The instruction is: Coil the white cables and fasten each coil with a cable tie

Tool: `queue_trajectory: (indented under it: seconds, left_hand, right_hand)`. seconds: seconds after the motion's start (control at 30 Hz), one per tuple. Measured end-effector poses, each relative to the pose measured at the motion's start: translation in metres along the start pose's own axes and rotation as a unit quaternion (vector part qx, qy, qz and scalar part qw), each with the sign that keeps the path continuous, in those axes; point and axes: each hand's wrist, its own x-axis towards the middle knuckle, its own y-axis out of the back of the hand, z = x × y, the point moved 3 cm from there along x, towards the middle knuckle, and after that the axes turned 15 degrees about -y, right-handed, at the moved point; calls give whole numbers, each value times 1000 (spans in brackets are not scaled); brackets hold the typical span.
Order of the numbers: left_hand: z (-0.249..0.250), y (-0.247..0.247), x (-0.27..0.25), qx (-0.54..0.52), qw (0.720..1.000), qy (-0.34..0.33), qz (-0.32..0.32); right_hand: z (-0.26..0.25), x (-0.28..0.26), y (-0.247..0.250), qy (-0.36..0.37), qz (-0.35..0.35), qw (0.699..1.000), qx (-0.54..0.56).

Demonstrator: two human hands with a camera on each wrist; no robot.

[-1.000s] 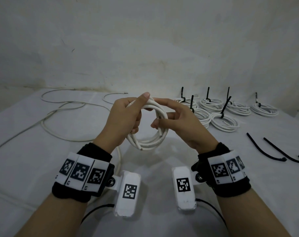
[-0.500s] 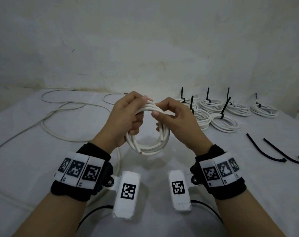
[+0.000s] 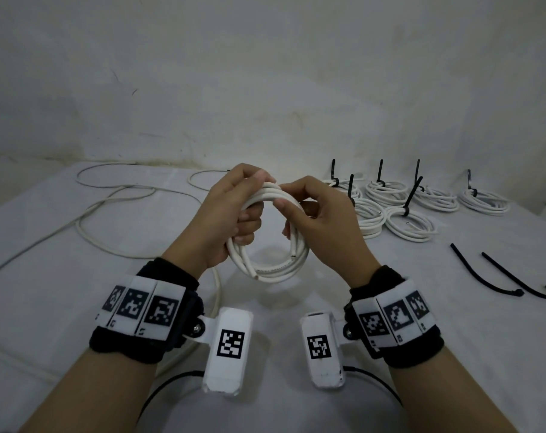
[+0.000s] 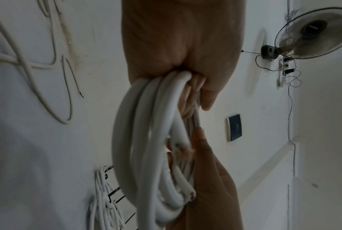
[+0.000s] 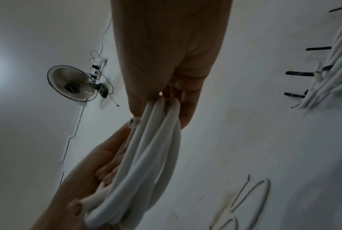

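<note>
Head view, coil: the white cable coil (image 3: 270, 235) is held upright above the table (image 3: 78, 307), at the centre of the frame, its two cut ends tucked against the lower loops.
Change: compared with a second ago, the loops have been drawn tighter and the two hands brought closer together at the coil's top; the pointing left index finger has been curled back down.
Left hand: the left hand (image 3: 226, 214) is wrapped round the coil's left side, all fingers curled about the strands.
Right hand: the top and right side of the coil are pinched by the right hand (image 3: 321, 220), thumb over the strands.
Meaning: coiling is judged complete; only fastening is left for this coil.
Ties: two loose black cable ties (image 3: 499, 275) lie at the right edge, well apart from the hands.
Finished coils: six tied coils (image 3: 409, 223) are seen at the upper right.
Remaining cable: an uncoiled white cable (image 3: 109, 210) is spread across the left.
</note>
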Motion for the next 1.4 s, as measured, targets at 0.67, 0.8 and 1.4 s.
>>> queue_trajectory:
  seconds: [0.67, 0.8, 1.4]
  left_hand:
    - [-5, -4, 1, 21, 995, -88, 43]
    - [-7, -3, 1, 33, 996, -65, 46]
    - [-10, -4, -1, 134, 983, -127, -7]
  right_hand:
    - [1, 3, 6, 79, 36, 994, -70]
    - [2, 3, 6, 92, 37, 989, -114]
    - [0, 0, 15, 93, 119, 975, -162]
